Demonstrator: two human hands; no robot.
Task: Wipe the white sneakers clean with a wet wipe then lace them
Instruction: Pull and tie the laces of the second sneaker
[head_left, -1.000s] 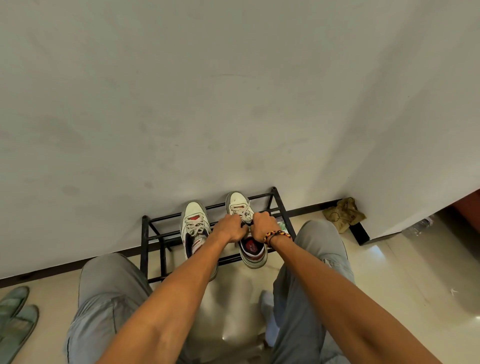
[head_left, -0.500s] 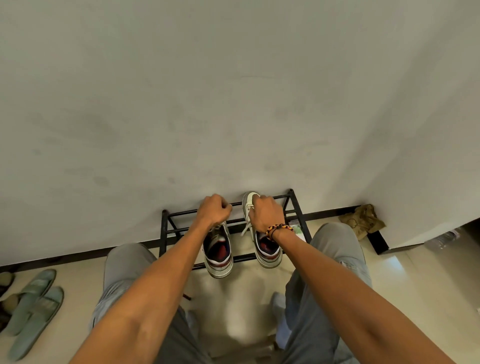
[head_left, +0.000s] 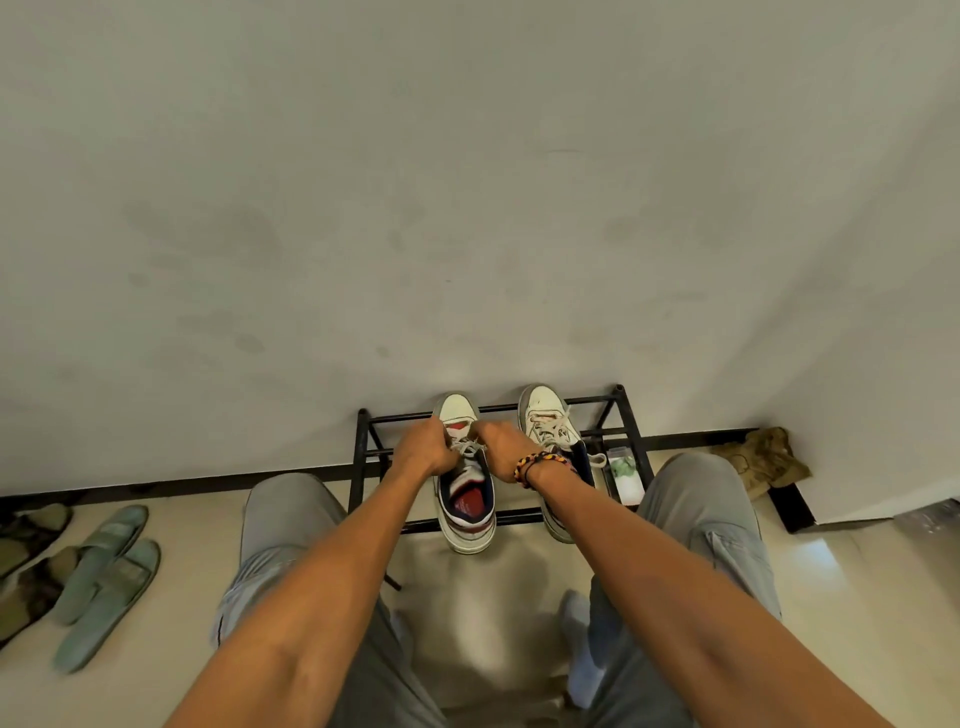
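1. While both forearms reach forward over the grey-trousered knees, the left hand (head_left: 422, 453) and the right hand (head_left: 500, 450) meet over the left white sneaker (head_left: 464, 470).
2. Each hand has its fingers curled tight at the laces (head_left: 467, 448) of that sneaker, and each appears to pinch a strand of lace; the exact finger hold is too small to make out.
3. That sneaker sits on the top bars of a low black metal shoe rack (head_left: 363, 457), toe toward the wall (head_left: 467, 208) and heel overhanging the front bar, its red and dark lining open to view.
4. Just beside it, to the right, the second white sneaker (head_left: 550, 426) rests on the same rack with the same heading; its laces are threaded and it is partly hidden behind the right wrist.
5. A braided orange and black bracelet (head_left: 535, 464) circles the right wrist.
6. At the right end of the rack lies a small packet with green print (head_left: 622, 475).
7. On the pale floor to the left lie a pair of grey-green slippers (head_left: 101, 577), with darker footwear beyond them at the frame edge.
8. A crumpled olive cloth (head_left: 761, 460) lies on the floor at the wall corner to the right.
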